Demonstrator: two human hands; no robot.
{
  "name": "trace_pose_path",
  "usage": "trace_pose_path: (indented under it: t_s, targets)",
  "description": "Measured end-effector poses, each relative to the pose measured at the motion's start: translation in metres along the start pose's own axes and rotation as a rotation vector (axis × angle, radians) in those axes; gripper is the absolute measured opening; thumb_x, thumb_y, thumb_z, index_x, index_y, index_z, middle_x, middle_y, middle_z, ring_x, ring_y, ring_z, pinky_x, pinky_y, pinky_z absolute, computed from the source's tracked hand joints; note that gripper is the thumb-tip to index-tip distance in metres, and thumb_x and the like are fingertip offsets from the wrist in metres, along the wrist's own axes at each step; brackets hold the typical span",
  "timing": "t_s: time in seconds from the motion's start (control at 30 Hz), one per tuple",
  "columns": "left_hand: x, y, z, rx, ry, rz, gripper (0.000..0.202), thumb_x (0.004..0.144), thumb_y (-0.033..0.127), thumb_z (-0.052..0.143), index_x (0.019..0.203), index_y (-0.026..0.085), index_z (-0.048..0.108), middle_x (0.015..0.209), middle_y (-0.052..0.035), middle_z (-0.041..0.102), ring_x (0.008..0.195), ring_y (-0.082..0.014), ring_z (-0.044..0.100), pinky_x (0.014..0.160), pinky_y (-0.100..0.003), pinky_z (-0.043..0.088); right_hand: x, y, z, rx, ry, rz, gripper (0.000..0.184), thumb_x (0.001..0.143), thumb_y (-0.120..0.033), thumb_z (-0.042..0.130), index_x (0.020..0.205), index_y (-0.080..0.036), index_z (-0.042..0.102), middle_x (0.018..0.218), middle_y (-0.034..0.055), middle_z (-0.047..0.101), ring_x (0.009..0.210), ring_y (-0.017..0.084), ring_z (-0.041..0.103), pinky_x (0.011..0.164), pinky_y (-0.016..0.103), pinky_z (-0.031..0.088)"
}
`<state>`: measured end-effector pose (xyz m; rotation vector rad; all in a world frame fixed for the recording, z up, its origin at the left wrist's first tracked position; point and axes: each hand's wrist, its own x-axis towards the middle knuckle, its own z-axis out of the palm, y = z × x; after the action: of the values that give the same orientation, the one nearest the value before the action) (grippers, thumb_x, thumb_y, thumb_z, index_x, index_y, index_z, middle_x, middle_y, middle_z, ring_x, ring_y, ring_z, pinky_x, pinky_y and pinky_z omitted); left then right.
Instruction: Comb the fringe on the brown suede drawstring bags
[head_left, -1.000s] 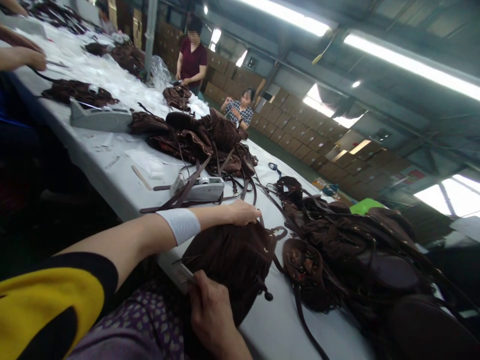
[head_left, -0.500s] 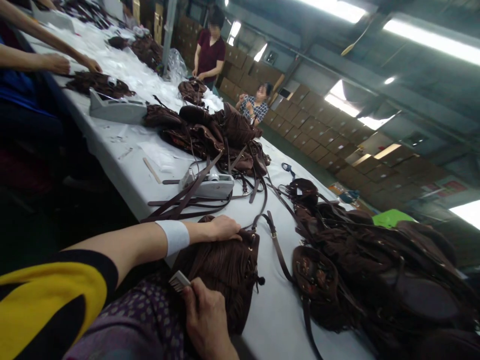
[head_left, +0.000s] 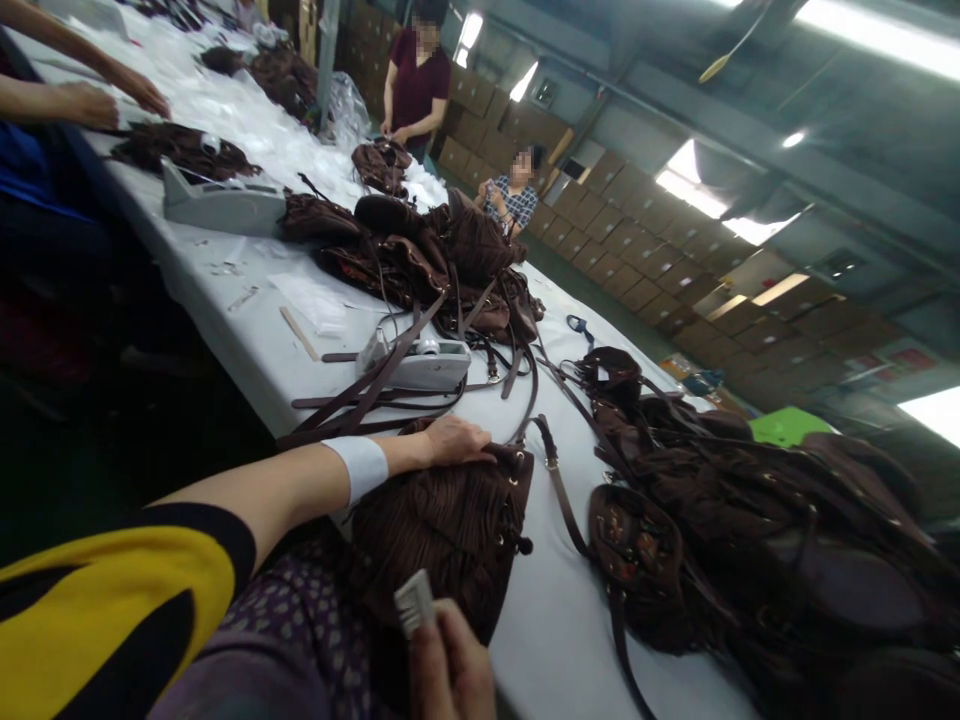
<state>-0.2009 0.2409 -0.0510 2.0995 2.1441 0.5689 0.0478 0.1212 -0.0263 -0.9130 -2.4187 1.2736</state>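
Observation:
A dark brown fringed bag [head_left: 442,530] lies at the near edge of the table, metal eyelets along its rim. My left hand [head_left: 459,440] is closed on the bag's upper edge; its fingertips are partly hidden behind the rim. In my right hand [head_left: 450,660], thumb and fingers pinch a small pale comb [head_left: 414,602], its toothed end showing. The comb stands in front of the lower part of the fringe; whether it touches the strands I cannot tell. A white band circles my left wrist.
More brown bags [head_left: 750,540] are heaped on the right, and another pile [head_left: 450,250] lies farther up the white table [head_left: 555,620]. A grey tape dispenser [head_left: 427,362] stands beyond my left hand among loose straps. Co-workers' hands [head_left: 90,105] work at upper left.
My right hand has moved down and slightly right with the comb, which is now tilted more upright. My left hand keeps its hold, and the bag shifts slightly right.

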Motion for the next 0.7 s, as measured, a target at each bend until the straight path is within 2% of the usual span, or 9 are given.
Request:
trace_pose_path:
  t_s: [0.07, 0.17, 0.23, 0.27, 0.33, 0.4, 0.5, 0.6, 0.7]
  targets:
    - [0.001, 0.007, -0.013, 0.0, 0.04, 0.004, 0.034, 0.089, 0.044, 0.052, 0.106, 0.015, 0.06, 0.104, -0.0076, 0.063, 0.094, -0.0207, 0.06, 0.084, -0.043, 0.049, 0.011, 0.0, -0.029, 0.353, 0.1, 0.151, 0.036, 0.089, -0.057, 0.044, 0.09, -0.022, 0.055, 0.06, -0.0031, 0.05, 0.046, 0.011, 0.046, 0.041, 0.021, 0.037]
    - [-0.013, 0.026, -0.037, 0.001, 0.168, -0.078, 0.034, 0.091, 0.03, 0.049, 0.121, 0.015, 0.052, 0.124, -0.014, 0.054, 0.114, -0.027, 0.051, 0.094, -0.047, 0.042, 0.029, -0.01, -0.056, 0.665, 0.186, 0.235, 0.039, 0.079, -0.057, 0.059, 0.094, -0.022, 0.051, 0.066, -0.0047, 0.051, 0.049, 0.009, 0.046, 0.043, 0.019, 0.039]
    - [-0.041, 0.043, -0.046, 0.002, 0.235, -0.129, 0.038, 0.092, 0.027, 0.043, 0.127, 0.013, 0.048, 0.134, -0.0197, 0.046, 0.125, -0.0306, 0.041, 0.101, -0.048, 0.035, 0.042, -0.017, -0.06, 0.765, 0.188, 0.268, 0.037, 0.076, -0.051, 0.066, 0.095, -0.023, 0.051, 0.069, -0.0045, 0.053, 0.053, 0.008, 0.049, 0.047, 0.018, 0.041]
    - [-0.06, 0.051, -0.046, 0.005, 0.238, -0.124, 0.04, 0.092, 0.033, 0.042, 0.127, 0.014, 0.048, 0.135, -0.0198, 0.045, 0.128, -0.0318, 0.038, 0.103, -0.05, 0.032, 0.049, -0.019, -0.058, 0.804, 0.178, 0.282, 0.036, 0.076, -0.047, 0.067, 0.097, -0.022, 0.052, 0.071, -0.0044, 0.054, 0.055, 0.008, 0.05, 0.049, 0.018, 0.042]
    - [-0.104, 0.065, -0.035, 0.011, 0.195, -0.071, 0.047, 0.087, 0.043, 0.051, 0.125, 0.016, 0.051, 0.134, -0.0192, 0.048, 0.13, -0.0359, 0.036, 0.104, -0.054, 0.031, 0.065, -0.02, -0.053, 0.839, 0.135, 0.288, 0.034, 0.077, -0.041, 0.066, 0.103, -0.022, 0.053, 0.072, -0.0043, 0.055, 0.056, 0.008, 0.052, 0.053, 0.019, 0.043]
    - [-0.147, 0.067, -0.016, 0.018, 0.135, 0.006, 0.041, 0.084, 0.044, 0.055, 0.119, 0.023, 0.057, 0.137, -0.0166, 0.049, 0.132, -0.0375, 0.035, 0.103, -0.059, 0.03, 0.083, -0.014, -0.048, 0.742, 0.078, 0.243, 0.033, 0.08, -0.038, 0.061, 0.108, -0.021, 0.055, 0.072, -0.0035, 0.057, 0.057, 0.01, 0.052, 0.054, 0.021, 0.043]
    - [-0.192, 0.05, 0.012, 0.04, 0.124, 0.183, 0.04, 0.092, 0.028, 0.044, 0.131, 0.027, 0.048, 0.147, -0.0121, 0.04, 0.136, -0.0273, 0.032, 0.112, -0.054, 0.016, 0.104, 0.003, -0.046, 0.31, 0.061, 0.081, 0.026, 0.082, -0.029, 0.053, 0.104, -0.019, 0.062, 0.079, 0.0016, 0.064, 0.068, 0.015, 0.058, 0.063, 0.027, 0.047]
    - [-0.206, 0.025, 0.018, 0.017, 0.122, 0.262, 0.043, 0.09, 0.017, 0.042, 0.131, 0.031, 0.049, 0.146, -0.0084, 0.042, 0.136, -0.0235, 0.033, 0.115, -0.052, 0.005, 0.114, 0.011, -0.054, -0.061, 0.028, -0.067, 0.026, 0.083, -0.02, 0.048, 0.099, -0.018, 0.067, 0.09, 0.0052, 0.068, 0.085, 0.019, 0.061, 0.079, 0.033, 0.047]
    - [-0.202, 0.014, 0.003, -0.113, 0.12, 0.307, 0.035, 0.088, 0.017, 0.046, 0.118, 0.03, 0.058, 0.138, -0.0074, 0.052, 0.131, -0.0237, 0.039, 0.114, -0.051, 0.008, 0.116, -0.006, -0.067, -0.114, -0.081, -0.186, 0.026, 0.088, -0.021, 0.046, 0.103, -0.019, 0.067, 0.091, 0.0042, 0.067, 0.086, 0.017, 0.061, 0.078, 0.03, 0.047]
